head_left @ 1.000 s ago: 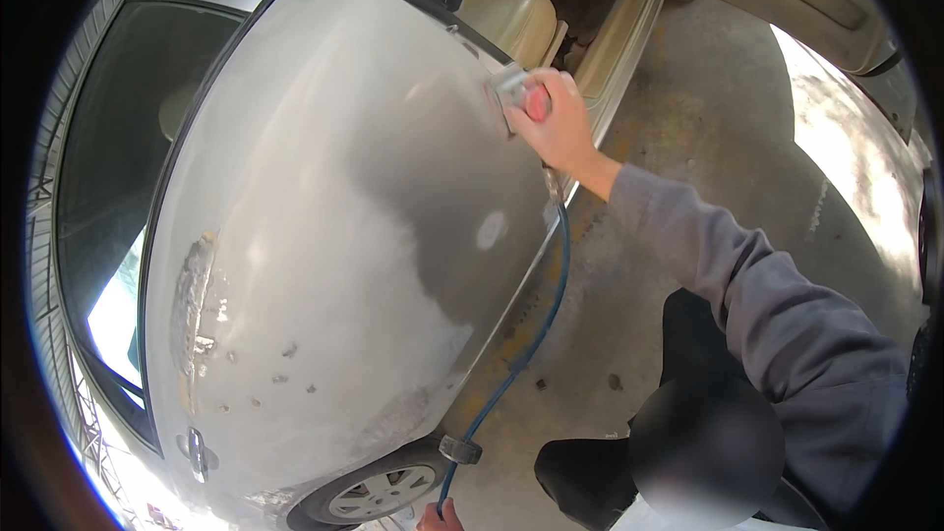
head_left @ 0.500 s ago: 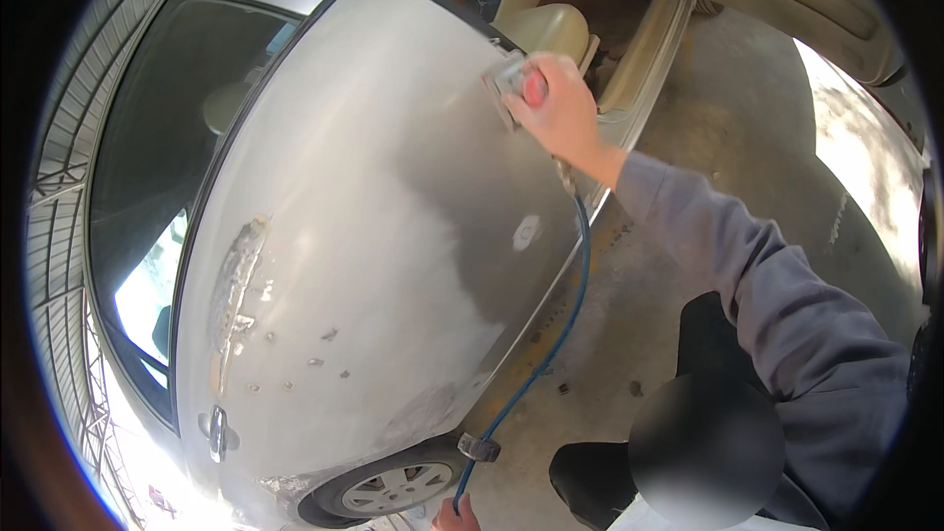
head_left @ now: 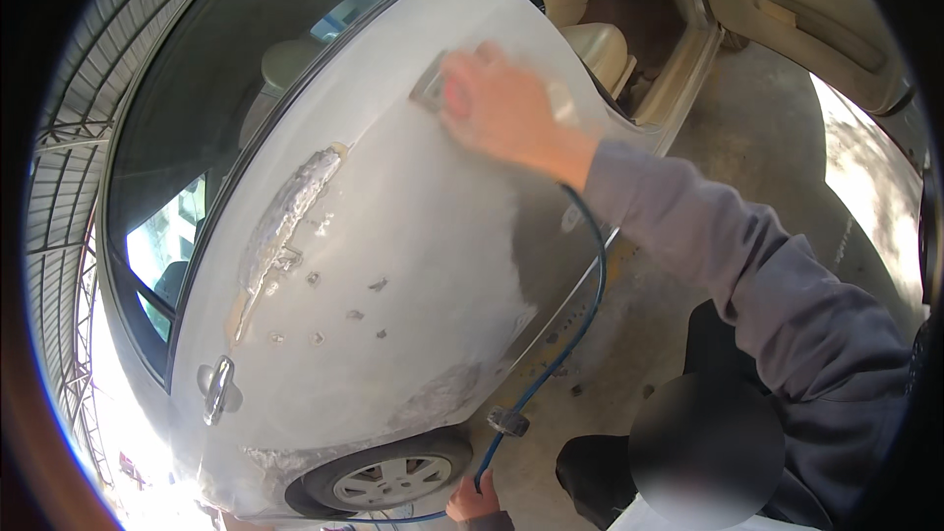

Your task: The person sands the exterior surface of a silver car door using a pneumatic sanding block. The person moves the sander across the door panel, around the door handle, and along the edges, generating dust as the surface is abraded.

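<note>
My right hand (head_left: 506,113) is blurred by motion and wraps round a pneumatic sander (head_left: 431,87) with a red part under the fingers. Its flat pad rests against the silver-grey rear door (head_left: 393,216) of a car, near the upper far side of the panel. From behind that hand a blue air hose (head_left: 600,275) curves down toward me, with a dark wrapped lump (head_left: 507,421) partway along it. Lower down, my left hand (head_left: 474,501) is closed round the hose, close to the rear wheel (head_left: 393,477).
A rough, scraped dent (head_left: 290,226) and several small bare spots mark the door, beside its chrome handle (head_left: 218,391). On the right, the front door (head_left: 787,10) stands open, showing a beige seat (head_left: 598,51). Concrete floor (head_left: 728,157) lies alongside.
My right hand and the sander have moved left across the door, toward the window side. The view has shifted, and my left hand shows more fully, still on the hose.
</note>
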### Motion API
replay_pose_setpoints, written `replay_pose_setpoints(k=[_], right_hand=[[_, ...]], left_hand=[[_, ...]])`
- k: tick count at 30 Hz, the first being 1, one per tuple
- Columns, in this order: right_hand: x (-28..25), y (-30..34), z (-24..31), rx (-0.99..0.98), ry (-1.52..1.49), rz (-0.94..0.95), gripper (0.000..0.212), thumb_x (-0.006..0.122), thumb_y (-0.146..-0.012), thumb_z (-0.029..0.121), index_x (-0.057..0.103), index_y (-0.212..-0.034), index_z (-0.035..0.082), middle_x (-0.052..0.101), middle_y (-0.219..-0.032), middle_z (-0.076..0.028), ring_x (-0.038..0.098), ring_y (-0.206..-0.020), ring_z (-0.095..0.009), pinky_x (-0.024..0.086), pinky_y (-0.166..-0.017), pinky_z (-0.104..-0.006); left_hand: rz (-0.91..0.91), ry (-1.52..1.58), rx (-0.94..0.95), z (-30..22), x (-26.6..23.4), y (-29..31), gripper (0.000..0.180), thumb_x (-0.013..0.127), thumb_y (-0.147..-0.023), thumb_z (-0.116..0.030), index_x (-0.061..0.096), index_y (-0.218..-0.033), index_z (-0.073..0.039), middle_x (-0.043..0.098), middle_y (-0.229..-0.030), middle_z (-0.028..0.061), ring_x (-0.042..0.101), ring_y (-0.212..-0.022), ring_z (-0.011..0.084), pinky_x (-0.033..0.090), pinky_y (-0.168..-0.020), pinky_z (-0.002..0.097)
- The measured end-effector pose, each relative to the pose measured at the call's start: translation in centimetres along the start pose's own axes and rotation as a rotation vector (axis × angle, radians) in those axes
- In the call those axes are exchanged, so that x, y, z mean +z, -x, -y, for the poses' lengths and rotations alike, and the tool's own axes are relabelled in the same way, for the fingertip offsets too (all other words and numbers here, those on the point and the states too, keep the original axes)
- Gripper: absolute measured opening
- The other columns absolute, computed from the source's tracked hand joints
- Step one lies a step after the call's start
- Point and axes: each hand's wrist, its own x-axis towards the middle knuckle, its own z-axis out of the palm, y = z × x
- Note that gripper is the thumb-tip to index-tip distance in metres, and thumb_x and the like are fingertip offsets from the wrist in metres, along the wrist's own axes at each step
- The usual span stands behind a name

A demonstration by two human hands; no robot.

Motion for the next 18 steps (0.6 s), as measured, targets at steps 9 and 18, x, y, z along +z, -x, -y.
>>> replay_pose_setpoints(k=[9,18], right_hand=[[1.2,4.0,2.0,-0.258,-0.215,0.232,0.019,0.072,-0.087,0.015,0.061,-0.103,0.018,0.062,-0.103,-0.012,0.07,-0.093,-0.036,0.057,-0.07,-0.0503],[-2.9,-3.5,-10.2,0.145,0.097,-0.156,0.045,0.08,-0.083,0.034,0.065,-0.123,0.019,0.066,-0.114,-0.02,0.069,-0.105,-0.044,0.058,-0.088,-0.0514]], left_hand=[[0.15,0.12,-0.259,-5.8,-6.1,-3.6,0.052,0.054,-0.103,-0.069,0.078,-0.123,-0.028,0.079,-0.113,0.0131,0.075,-0.1,0.0402,0.058,-0.085,0.0533],[-0.18,0.261,-0.146,-5.7,-8.5,-2.3,0.041,0.081,-0.09,-0.049,0.067,-0.076,-0.012,0.069,-0.071,0.0158,0.067,-0.063,0.0422,0.048,-0.055,0.0541]])
